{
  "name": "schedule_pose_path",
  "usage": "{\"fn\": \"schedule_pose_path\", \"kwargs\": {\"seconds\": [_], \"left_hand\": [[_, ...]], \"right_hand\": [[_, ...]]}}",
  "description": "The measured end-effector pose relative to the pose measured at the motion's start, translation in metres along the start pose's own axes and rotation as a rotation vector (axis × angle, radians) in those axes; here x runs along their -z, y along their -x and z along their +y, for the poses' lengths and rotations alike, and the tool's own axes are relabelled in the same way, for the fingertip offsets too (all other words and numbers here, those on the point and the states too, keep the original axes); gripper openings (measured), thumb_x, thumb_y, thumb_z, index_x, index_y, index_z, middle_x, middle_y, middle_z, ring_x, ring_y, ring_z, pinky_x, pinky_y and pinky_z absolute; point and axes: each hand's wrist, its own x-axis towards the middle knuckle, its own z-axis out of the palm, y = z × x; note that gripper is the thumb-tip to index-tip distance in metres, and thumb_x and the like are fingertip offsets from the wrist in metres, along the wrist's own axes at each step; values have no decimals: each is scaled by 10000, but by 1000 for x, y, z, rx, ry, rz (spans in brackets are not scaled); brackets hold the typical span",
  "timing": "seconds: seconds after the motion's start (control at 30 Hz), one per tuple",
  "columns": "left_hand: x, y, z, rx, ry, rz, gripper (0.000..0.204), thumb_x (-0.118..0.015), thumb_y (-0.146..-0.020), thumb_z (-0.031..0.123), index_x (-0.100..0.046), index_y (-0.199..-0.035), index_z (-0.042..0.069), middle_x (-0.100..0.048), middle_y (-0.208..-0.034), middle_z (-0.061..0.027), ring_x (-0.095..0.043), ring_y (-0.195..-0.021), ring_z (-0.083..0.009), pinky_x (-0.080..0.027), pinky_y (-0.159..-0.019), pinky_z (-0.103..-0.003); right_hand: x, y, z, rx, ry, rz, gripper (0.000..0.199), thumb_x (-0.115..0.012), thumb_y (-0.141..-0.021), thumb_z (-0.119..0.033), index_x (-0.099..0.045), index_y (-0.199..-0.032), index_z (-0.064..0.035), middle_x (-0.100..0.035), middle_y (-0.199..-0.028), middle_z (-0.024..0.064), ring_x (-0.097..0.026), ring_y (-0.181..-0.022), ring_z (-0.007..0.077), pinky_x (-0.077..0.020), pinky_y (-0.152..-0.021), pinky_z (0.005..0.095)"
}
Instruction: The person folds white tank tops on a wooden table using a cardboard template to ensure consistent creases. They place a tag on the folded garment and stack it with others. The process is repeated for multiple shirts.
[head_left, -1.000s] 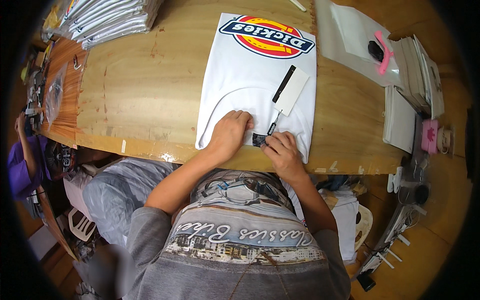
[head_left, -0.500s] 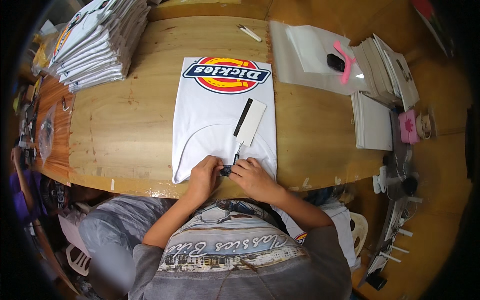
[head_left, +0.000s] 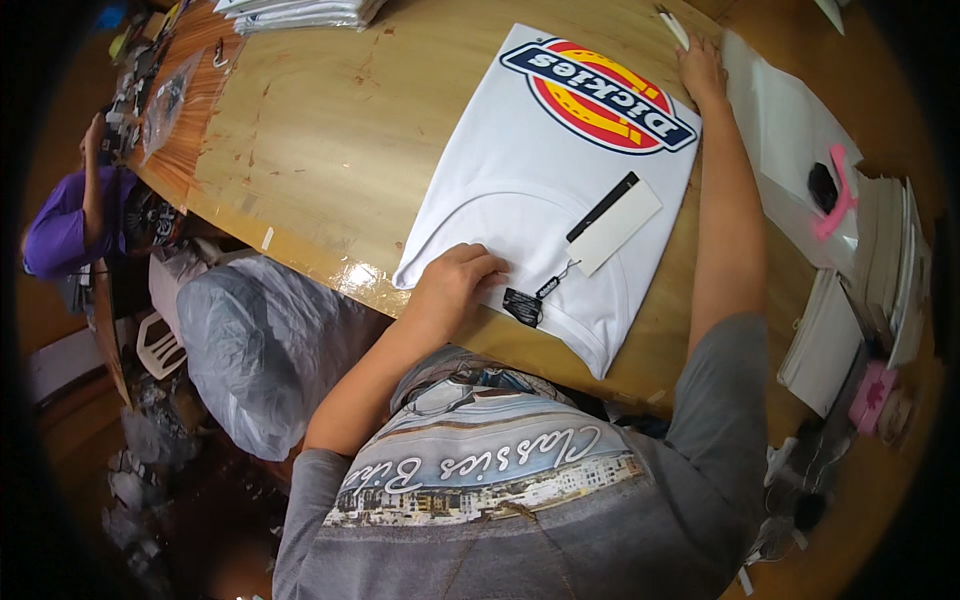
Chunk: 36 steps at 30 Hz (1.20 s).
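A folded white T-shirt [head_left: 480, 215] with a red, yellow and blue print lies on the table, collar toward me. My left hand [head_left: 455, 290] is closed on its collar edge, fingers curled beside a black neck label [head_left: 523, 307]. From that label a short cord runs to a white hang tag [head_left: 620, 228] with a black strip, which rests on the shirt. My right hand [head_left: 704, 72] is stretched far forward past the shirt's right side. Its extended fingers are at the white handle of thread snips [head_left: 674, 27]; a firm grip is not visible.
A stack of folded white shirts [head_left: 300, 14] stands at the far left of the wooden table [head_left: 330, 130]. On the right are a clear plastic sheet [head_left: 775, 120], a pink object [head_left: 840, 195] and stacked white boards [head_left: 825, 340]. A grey plastic-covered bundle [head_left: 265, 345] sits below the table's left edge.
My right hand has left the neck label and reached forward to the snips. My left hand stays at the collar. The view has turned, so the table and shirt appear tilted.
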Motion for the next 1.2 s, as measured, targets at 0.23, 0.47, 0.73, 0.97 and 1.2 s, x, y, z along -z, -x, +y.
{"fn": "schedule_pose_path", "kwargs": {"seconds": [0.23, 0.47, 0.73, 0.97, 1.2], "left_hand": [[-9, 0, 7, -6, -86, 3, 186, -632, -634, 49, -605, -818, 36, -522, -731, -94, -531, -666, -244, -438, -590, -320], [-9, -6, -3, -86, -91, -67, 181, -619, -629, 61, -608, -809, 65, -533, -760, -56, -548, -688, -231, -447, -584, -306], [-4, -11, -10, -215, -147, -168, 154, -616, -636, 88, -610, -790, 90, -537, -767, -41, -561, -675, -230, -448, -565, -323], [2, -23, -17, -301, -102, -264, 131, -591, -653, 91, -620, -780, 83, -544, -783, -65, -565, -638, -248, -450, -547, -336], [6, -41, -16, -520, -232, -441, 90, -527, -675, 97, -587, -726, 55, -522, -779, -91, -559, -694, -251, -451, -585, -339]], "right_hand": [[-6, -34, -13, -32, 112, -255, 349, -484, -772, -180, -501, -1108, -87, -504, -1076, 205, -497, -986, 339, -397, -838, 414], [89, 43, -56, -310, -910, -105, 335, -534, -796, -215, -484, -1059, -15, -573, -798, 77, -498, -658, 110, -413, -579, 234], [192, 258, -160, -379, -1087, -707, 175, -535, -770, -30, -512, -942, -4, -585, -690, 97, -598, -627, 147, -456, -572, 252], [197, 304, -181, -583, -865, -384, 187, -606, -726, -58, -552, -898, -9, -624, -720, 106, -620, -679, 191, -464, -586, 281], [190, 324, -188, -670, -830, -204, 204, -642, -706, -92, -556, -873, -13, -616, -713, 95, -606, -642, 201, -458, -586, 284]]}}
